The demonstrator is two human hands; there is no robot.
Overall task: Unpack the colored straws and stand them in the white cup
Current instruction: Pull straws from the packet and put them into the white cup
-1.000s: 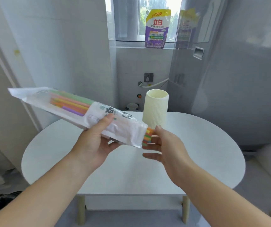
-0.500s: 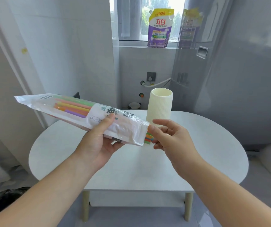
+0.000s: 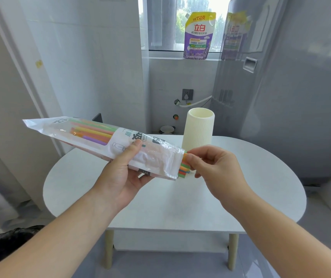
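Right hand (image 3: 213, 169) pinches straws (image 3: 184, 167); left hand (image 3: 121, 173) clasps packet (image 3: 100, 139).

Most of each straw (image 3: 92, 131) lies inside the plastic bag (image 3: 108, 145), and its printed white middle band hides their mid-lengths; only the far ends and the short tips at the open mouth show. The left hand (image 3: 120, 177) covers the bag's underside, and its fingers below cannot be seen. The right hand (image 3: 212, 169) hides part of the tips and the foot of the white cup (image 3: 198, 130). The cup's inside is out of sight. Both forearms run off the bottom edge. A dark object (image 3: 6, 240) at lower left is cut off and unclear. The small print on the pouch (image 3: 198, 35) on the sill is unreadable.
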